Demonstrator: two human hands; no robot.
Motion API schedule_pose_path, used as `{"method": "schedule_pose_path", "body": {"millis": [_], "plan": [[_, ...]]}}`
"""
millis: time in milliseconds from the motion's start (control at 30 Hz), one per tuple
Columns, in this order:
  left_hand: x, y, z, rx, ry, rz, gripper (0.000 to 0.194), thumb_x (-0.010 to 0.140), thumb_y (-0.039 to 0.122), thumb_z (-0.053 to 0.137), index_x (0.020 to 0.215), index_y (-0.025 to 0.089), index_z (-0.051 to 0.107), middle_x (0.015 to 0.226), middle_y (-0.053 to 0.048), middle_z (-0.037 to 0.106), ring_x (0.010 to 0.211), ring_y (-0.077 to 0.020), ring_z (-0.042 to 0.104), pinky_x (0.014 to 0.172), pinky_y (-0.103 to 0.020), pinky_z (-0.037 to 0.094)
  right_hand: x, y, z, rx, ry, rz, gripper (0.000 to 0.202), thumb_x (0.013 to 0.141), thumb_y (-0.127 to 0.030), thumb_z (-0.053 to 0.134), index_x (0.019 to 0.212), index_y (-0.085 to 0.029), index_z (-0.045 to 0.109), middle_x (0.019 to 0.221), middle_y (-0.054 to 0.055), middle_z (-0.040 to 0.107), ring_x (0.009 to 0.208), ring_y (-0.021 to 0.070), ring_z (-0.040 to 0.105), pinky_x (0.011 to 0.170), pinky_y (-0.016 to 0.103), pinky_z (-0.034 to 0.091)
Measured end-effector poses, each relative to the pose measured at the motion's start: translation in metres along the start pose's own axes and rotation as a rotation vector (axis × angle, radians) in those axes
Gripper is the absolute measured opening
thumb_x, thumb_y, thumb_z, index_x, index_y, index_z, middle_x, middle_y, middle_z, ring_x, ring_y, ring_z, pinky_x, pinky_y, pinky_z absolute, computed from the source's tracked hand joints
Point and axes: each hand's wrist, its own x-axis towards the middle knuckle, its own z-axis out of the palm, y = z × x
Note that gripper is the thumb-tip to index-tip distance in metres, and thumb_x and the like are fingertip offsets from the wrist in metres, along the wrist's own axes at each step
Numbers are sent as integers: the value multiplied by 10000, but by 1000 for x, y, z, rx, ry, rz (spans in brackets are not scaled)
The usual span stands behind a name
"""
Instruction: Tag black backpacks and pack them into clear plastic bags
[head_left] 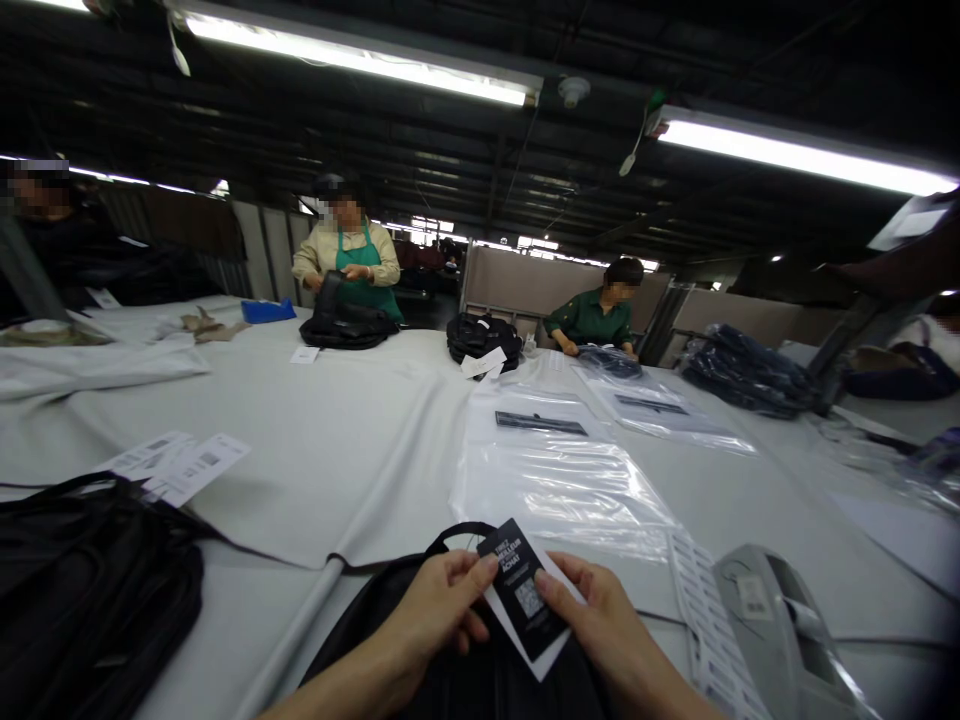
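Note:
A black tag point(525, 590) with white print and a square code, backed by a white card, is held above a black bag point(360, 610) at the bottom centre. My left hand point(446, 600) pinches the tag's upper left edge between thumb and fingers. On the tag's right side, my right hand point(589, 610) grips it, thumb on the front face. The bag's loop handle point(457, 530) rises just behind my left hand. Both hands partly cover the bag.
Black bags point(90, 600) with white labels point(199, 465) lie left. Clear plastic bags point(555, 480) lie ahead. At right are a label sheet point(705, 620) and a grey device point(780, 620). Two people point(360, 260) point(600, 315) handle items across the white-covered table point(300, 430).

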Motion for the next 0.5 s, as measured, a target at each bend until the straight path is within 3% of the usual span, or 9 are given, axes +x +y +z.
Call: {"method": "schedule_pose_path", "body": {"millis": [167, 233, 333, 433, 500], "plan": [[-18, 6, 15, -165, 209, -23, 745, 637, 595, 681, 1182, 190, 376, 1024, -98, 541, 736, -159, 589, 595, -265, 488, 0, 9, 11, -267, 140, 37, 322, 715, -437, 659, 780, -129, 726, 706, 44, 686, 672, 181, 592, 607, 250, 436], [-20, 10, 17, -133, 145, -29, 743, 608, 531, 727, 1172, 197, 379, 1015, -88, 533, 742, -168, 581, 591, -268, 476, 2, 12, 14, -253, 113, 83, 300, 666, -418, 706, 719, -124, 730, 650, 36, 673, 609, 157, 567, 555, 233, 410], [-13, 9, 14, -54, 2, 6, 602, 616, 338, 730, 1115, 183, 431, 943, -47, 556, 662, -131, 547, 554, -235, 420, 3, 16, 16, -112, -25, 144, 358, 660, -468, 710, 732, -118, 744, 629, 44, 671, 543, 133, 549, 493, 215, 380], [1, 2, 1, 117, -105, 125, 354, 604, 135, 623, 950, 160, 554, 819, -9, 588, 677, -137, 538, 583, -230, 396, 4, 16, 11, 46, -48, 206, 419, 650, -513, 712, 770, -113, 745, 624, 59, 678, 513, 134, 563, 490, 218, 395], [8, 2, -11, 258, -122, 200, 243, 608, 94, 547, 837, 154, 602, 753, -11, 605, 712, -162, 550, 614, -242, 398, 4, 14, 7, 93, -41, 222, 439, 636, -519, 724, 785, -107, 742, 631, 69, 684, 531, 152, 590, 510, 230, 419]]}}
